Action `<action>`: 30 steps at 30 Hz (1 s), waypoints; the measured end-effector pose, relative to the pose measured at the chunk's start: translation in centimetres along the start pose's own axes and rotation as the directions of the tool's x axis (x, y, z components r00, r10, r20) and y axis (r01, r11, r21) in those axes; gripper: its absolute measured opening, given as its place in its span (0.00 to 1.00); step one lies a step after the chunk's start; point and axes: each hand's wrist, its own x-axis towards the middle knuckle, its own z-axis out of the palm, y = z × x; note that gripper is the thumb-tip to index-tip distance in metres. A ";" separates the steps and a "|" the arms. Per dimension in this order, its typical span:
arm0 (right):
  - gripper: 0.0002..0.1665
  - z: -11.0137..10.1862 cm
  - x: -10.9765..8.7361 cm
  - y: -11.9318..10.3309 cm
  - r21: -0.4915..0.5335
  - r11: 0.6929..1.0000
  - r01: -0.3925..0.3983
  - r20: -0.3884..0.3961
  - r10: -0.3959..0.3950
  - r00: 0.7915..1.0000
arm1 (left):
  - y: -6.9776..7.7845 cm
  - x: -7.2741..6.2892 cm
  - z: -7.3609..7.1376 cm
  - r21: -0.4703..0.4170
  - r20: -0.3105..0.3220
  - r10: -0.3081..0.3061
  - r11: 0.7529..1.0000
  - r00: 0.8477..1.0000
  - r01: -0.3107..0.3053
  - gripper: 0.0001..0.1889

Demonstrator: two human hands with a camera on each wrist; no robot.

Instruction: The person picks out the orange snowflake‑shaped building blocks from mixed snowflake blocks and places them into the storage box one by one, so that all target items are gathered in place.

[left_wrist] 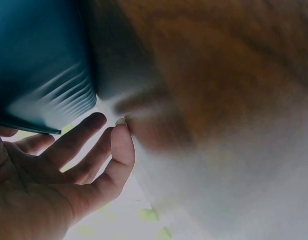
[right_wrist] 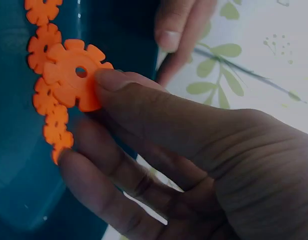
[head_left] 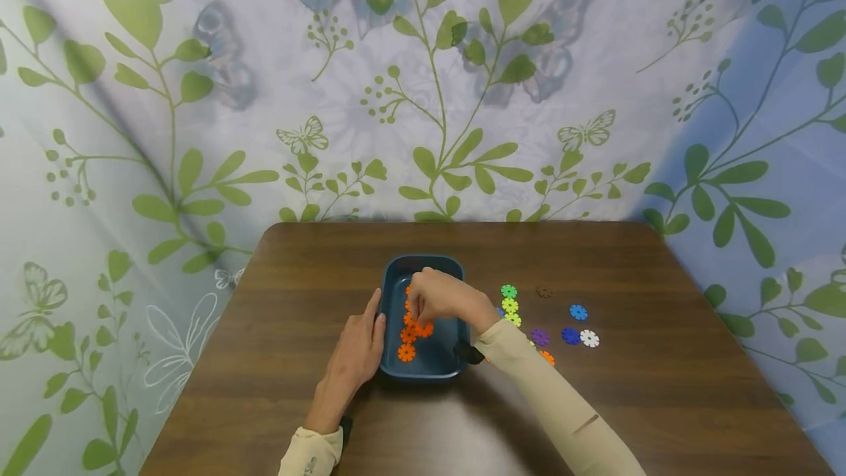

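Observation:
My right hand [head_left: 444, 295] is over the dark blue tray [head_left: 438, 362]. Its thumb and fingertip pinch an orange notched plastic disc [right_wrist: 63, 82] with a round centre hole. Behind that disc in the right wrist view, a line of more orange discs [right_wrist: 55, 122] lies in the tray. The head view shows this line [head_left: 406, 352] along the tray's left half. On the tray's left side rests my left hand [head_left: 360, 344], its index finger stretched along the wall. In the left wrist view, the left hand's [left_wrist: 78, 170] fingers are loosely extended beside the tray's ribbed corner.
Right of the tray, loose discs lie on the brown wooden table [head_left: 634, 402]: green [head_left: 508, 291], yellow, purple [head_left: 540, 336], blue [head_left: 578, 312], white [head_left: 590, 339], brown [head_left: 543, 291] and orange [head_left: 547, 358]. My right forearm crosses over part of them. A leaf-printed curtain [head_left: 423, 131] hangs behind the table.

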 end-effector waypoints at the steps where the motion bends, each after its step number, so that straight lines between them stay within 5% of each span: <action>1: 0.07 0.2 0.1 0.1 0.006 1.000 -0.011 0.013 0.011 1.000 | 0.0 0.0 0.0 -0.001 0.001 0.002 1.000 1.000 -0.002 0.29; 11: 0.13 2.0 0.9 0.9 0.039 0.990 -0.136 0.130 0.130 0.983 | 0.1 -0.2 0.1 0.004 -0.014 0.012 1.000 1.000 -0.012 0.29; 18: 0.15 2.5 1.1 0.9 0.011 0.965 -0.261 0.218 0.252 0.943 | 0.0 -0.2 0.3 0.017 -0.019 0.013 1.000 1.000 -0.012 0.28; 30: 0.15 2.8 1.7 0.4 -0.046 0.942 -0.332 0.219 0.334 0.917 | 0.2 0.0 -0.1 0.012 0.001 0.006 1.000 1.000 -0.006 0.28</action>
